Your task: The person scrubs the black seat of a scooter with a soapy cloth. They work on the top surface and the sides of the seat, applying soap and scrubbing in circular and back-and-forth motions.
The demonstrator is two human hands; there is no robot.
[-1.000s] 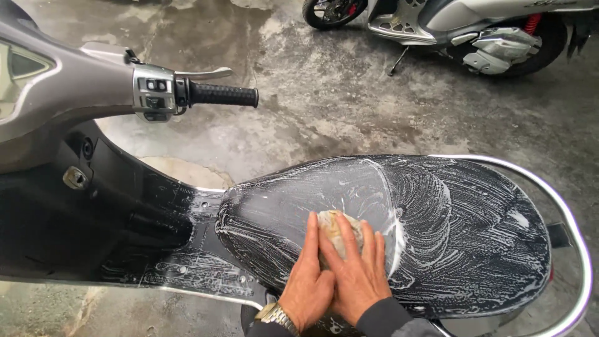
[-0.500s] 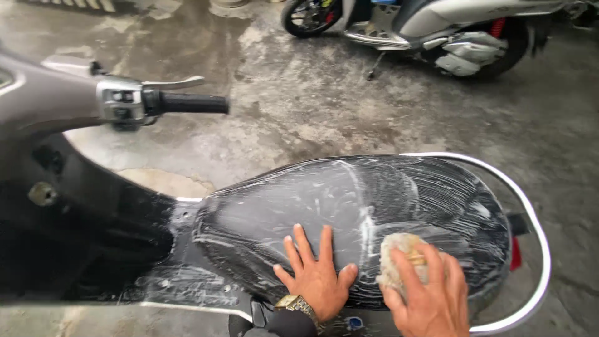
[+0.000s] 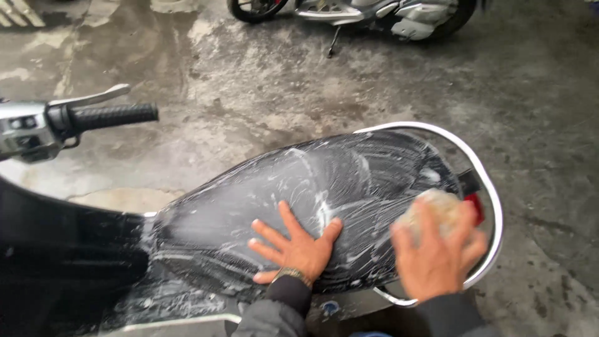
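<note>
Nearest the camera, the left hand [image 3: 296, 244] lies flat with fingers spread on the soapy black scooter seat [image 3: 299, 187]. Well apart to the right, the blurred right hand [image 3: 437, 256] is clamped on a pale sponge [image 3: 430, 209] at the seat's rear end, beside the chrome rail [image 3: 493, 206]. Further off, the handlebar grip [image 3: 112, 116] juts over wet concrete floor [image 3: 249, 87]; beyond stands another scooter [image 3: 368, 12].

The black scooter seat [image 3: 349, 181] looks glossy, wet and soapy; the chrome metal rail [image 3: 480, 162] shines; the grey concrete floor [image 3: 249, 81] is rough.
</note>
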